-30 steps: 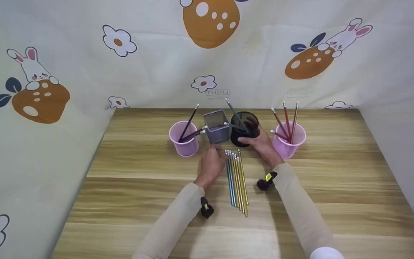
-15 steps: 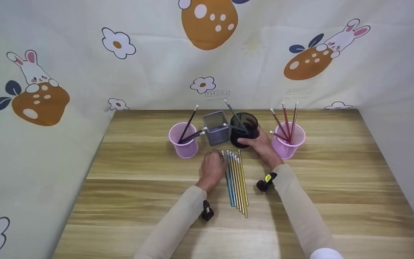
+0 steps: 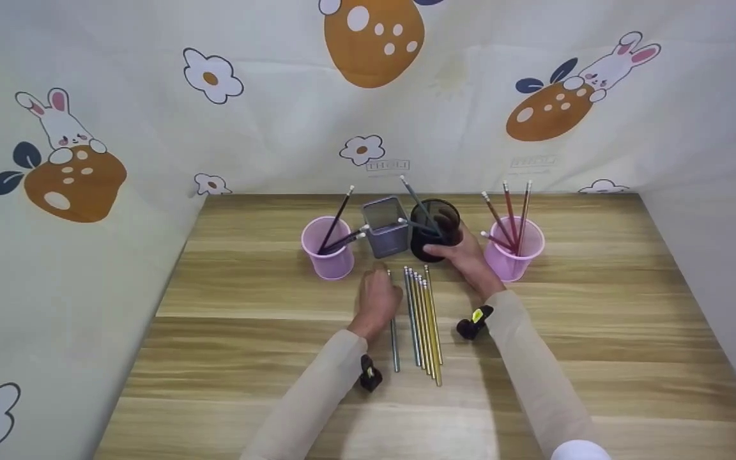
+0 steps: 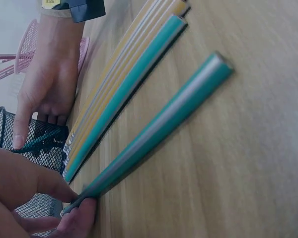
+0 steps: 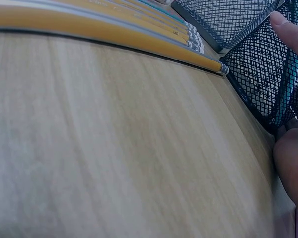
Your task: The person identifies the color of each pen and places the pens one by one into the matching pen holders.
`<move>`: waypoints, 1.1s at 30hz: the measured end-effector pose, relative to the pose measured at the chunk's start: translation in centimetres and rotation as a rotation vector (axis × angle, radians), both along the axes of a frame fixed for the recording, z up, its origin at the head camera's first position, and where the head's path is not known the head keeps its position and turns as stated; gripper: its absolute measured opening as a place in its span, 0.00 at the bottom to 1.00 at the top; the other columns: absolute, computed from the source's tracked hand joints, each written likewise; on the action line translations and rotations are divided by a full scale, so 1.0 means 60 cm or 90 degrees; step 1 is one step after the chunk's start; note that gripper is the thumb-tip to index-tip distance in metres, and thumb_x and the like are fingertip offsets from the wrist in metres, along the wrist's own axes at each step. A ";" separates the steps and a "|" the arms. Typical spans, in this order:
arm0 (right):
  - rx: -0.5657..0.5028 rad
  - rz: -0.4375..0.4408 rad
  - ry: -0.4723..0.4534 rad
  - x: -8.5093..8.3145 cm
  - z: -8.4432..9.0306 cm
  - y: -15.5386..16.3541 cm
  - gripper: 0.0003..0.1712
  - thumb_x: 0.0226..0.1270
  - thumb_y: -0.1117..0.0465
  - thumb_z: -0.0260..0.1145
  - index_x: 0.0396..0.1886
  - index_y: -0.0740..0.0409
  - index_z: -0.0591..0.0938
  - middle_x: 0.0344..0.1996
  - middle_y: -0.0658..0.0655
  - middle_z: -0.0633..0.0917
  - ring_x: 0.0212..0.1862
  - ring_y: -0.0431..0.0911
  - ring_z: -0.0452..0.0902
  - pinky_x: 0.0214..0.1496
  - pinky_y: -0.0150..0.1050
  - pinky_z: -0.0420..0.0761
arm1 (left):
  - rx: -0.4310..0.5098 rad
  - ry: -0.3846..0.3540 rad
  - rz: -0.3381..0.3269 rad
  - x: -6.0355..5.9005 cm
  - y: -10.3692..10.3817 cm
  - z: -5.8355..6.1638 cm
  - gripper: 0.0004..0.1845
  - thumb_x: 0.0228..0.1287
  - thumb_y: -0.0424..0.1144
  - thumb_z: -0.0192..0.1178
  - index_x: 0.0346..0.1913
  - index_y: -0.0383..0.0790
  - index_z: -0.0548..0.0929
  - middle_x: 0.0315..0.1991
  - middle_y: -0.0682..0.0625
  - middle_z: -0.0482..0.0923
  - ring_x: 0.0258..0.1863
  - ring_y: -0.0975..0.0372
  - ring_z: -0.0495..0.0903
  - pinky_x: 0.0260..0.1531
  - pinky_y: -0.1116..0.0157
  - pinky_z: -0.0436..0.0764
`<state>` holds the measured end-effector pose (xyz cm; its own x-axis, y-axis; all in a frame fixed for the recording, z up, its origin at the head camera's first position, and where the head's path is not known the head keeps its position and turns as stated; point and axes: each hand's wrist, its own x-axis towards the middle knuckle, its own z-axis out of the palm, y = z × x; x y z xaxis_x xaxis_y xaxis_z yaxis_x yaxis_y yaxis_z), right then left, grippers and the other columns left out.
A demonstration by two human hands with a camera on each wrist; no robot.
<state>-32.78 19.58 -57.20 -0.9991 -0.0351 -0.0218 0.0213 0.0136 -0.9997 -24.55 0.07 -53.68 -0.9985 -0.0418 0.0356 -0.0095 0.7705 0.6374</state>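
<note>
My left hand (image 3: 377, 300) pinches a teal pencil (image 4: 159, 129) near its eraser end, as the left wrist view shows. The pencil lies along the wooden table, a little left of a row of yellow and teal pencils (image 3: 429, 338). With thumb and fingers around its side, my right hand (image 3: 470, 259) holds a round black mesh pencil cup (image 5: 258, 74) that stands upright behind the row. Two dark green pencils (image 3: 414, 197) lean in that cup, eraser ends up. Touching or nearly touching its left side is a grey square mesh pencil holder (image 3: 387, 241).
A pink mesh cup (image 3: 335, 267) with dark pencils stands at the left. Another pink cup (image 3: 505, 265), holding several red and brown pencils, is right beside my right wrist. A patterned cloth (image 3: 278, 140) hangs behind the table's (image 3: 246, 268) back edge.
My left hand has drawn one teal pencil leftward out of the row, leaving a gap between them. The right hand and the black cup have stayed in place.
</note>
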 end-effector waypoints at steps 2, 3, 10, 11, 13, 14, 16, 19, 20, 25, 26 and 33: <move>0.004 0.001 -0.001 0.000 0.001 0.001 0.52 0.47 0.65 0.81 0.74 0.54 0.67 0.69 0.62 0.74 0.71 0.52 0.68 0.80 0.43 0.61 | 0.001 -0.009 0.002 0.002 0.000 0.004 0.14 0.48 0.24 0.61 0.41 0.31 0.77 0.33 0.36 0.82 0.37 0.46 0.83 0.39 0.51 0.84; 0.005 0.003 -0.001 0.000 0.002 0.001 0.52 0.48 0.65 0.81 0.74 0.54 0.67 0.70 0.62 0.74 0.71 0.52 0.68 0.80 0.44 0.61 | 0.003 -0.012 0.002 0.003 0.001 0.007 0.15 0.49 0.24 0.61 0.43 0.30 0.78 0.34 0.36 0.82 0.38 0.45 0.82 0.40 0.51 0.84; 0.035 -0.009 -0.003 0.002 0.005 0.003 0.52 0.47 0.61 0.82 0.73 0.54 0.67 0.68 0.62 0.76 0.70 0.53 0.69 0.80 0.45 0.61 | 0.029 -0.032 -0.028 0.008 0.014 0.031 0.23 0.56 0.27 0.61 0.57 0.28 0.77 0.49 0.32 0.80 0.51 0.44 0.80 0.54 0.50 0.82; 0.035 -0.008 -0.002 0.002 0.005 0.003 0.52 0.47 0.61 0.82 0.73 0.54 0.67 0.67 0.62 0.76 0.70 0.53 0.69 0.80 0.45 0.62 | 0.034 -0.035 -0.028 0.009 0.015 0.035 0.23 0.56 0.27 0.62 0.58 0.29 0.76 0.50 0.32 0.79 0.52 0.45 0.80 0.55 0.50 0.81; 0.034 -0.004 0.001 0.001 0.003 0.002 0.52 0.47 0.61 0.82 0.73 0.54 0.68 0.67 0.62 0.76 0.70 0.53 0.70 0.79 0.44 0.62 | 0.042 -0.034 -0.029 0.011 0.017 0.044 0.23 0.56 0.28 0.63 0.57 0.30 0.76 0.51 0.32 0.79 0.52 0.45 0.80 0.55 0.50 0.81; 0.035 -0.002 0.002 0.001 0.002 0.002 0.52 0.47 0.61 0.82 0.73 0.55 0.68 0.67 0.62 0.76 0.70 0.53 0.70 0.79 0.44 0.62 | 0.049 -0.034 -0.031 0.011 0.017 0.049 0.24 0.56 0.28 0.64 0.58 0.30 0.76 0.51 0.33 0.79 0.51 0.45 0.80 0.54 0.50 0.82; 0.035 -0.002 -0.001 0.001 0.001 0.002 0.52 0.47 0.60 0.82 0.73 0.54 0.68 0.67 0.61 0.76 0.70 0.52 0.70 0.79 0.44 0.62 | 0.067 -0.032 -0.040 0.012 0.018 0.059 0.24 0.57 0.29 0.64 0.58 0.31 0.76 0.50 0.34 0.79 0.49 0.47 0.80 0.52 0.51 0.82; 0.030 -0.001 -0.012 0.001 0.001 0.004 0.53 0.47 0.59 0.82 0.73 0.54 0.67 0.67 0.61 0.76 0.70 0.52 0.70 0.79 0.45 0.62 | 0.092 -0.017 -0.062 0.014 0.020 0.073 0.24 0.58 0.28 0.63 0.60 0.33 0.74 0.51 0.36 0.77 0.47 0.50 0.79 0.49 0.54 0.83; 0.027 -0.001 -0.013 0.001 0.001 0.004 0.53 0.47 0.60 0.82 0.73 0.54 0.67 0.67 0.61 0.76 0.69 0.52 0.70 0.79 0.44 0.62 | 0.102 -0.001 -0.070 0.015 0.021 0.077 0.25 0.59 0.27 0.62 0.60 0.33 0.74 0.51 0.37 0.77 0.46 0.51 0.79 0.48 0.54 0.83; 0.026 0.004 -0.001 -0.001 0.000 0.005 0.51 0.48 0.61 0.82 0.73 0.55 0.67 0.66 0.62 0.77 0.68 0.51 0.70 0.78 0.43 0.63 | 0.160 0.074 -0.081 0.018 0.025 0.096 0.26 0.57 0.24 0.58 0.61 0.35 0.72 0.49 0.39 0.77 0.44 0.54 0.77 0.45 0.60 0.82; 0.030 0.004 -0.001 -0.001 -0.001 0.005 0.51 0.48 0.61 0.82 0.73 0.55 0.67 0.67 0.61 0.77 0.68 0.51 0.70 0.79 0.43 0.62 | 0.178 0.084 -0.079 0.018 0.026 0.101 0.26 0.57 0.24 0.58 0.61 0.34 0.72 0.49 0.40 0.77 0.44 0.55 0.78 0.45 0.61 0.82; 0.042 -0.001 -0.008 -0.002 -0.002 0.005 0.51 0.47 0.59 0.83 0.72 0.53 0.68 0.68 0.60 0.76 0.70 0.51 0.69 0.79 0.45 0.62 | 0.311 0.143 -0.043 0.004 0.021 0.135 0.26 0.56 0.24 0.59 0.60 0.36 0.72 0.44 0.39 0.83 0.39 0.55 0.85 0.40 0.64 0.85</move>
<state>-32.92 19.87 -57.30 -0.9988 -0.0322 -0.0362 0.0336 0.0787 -0.9963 -24.32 1.30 -45.59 -0.9697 -0.0425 0.2407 0.2075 0.3776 0.9024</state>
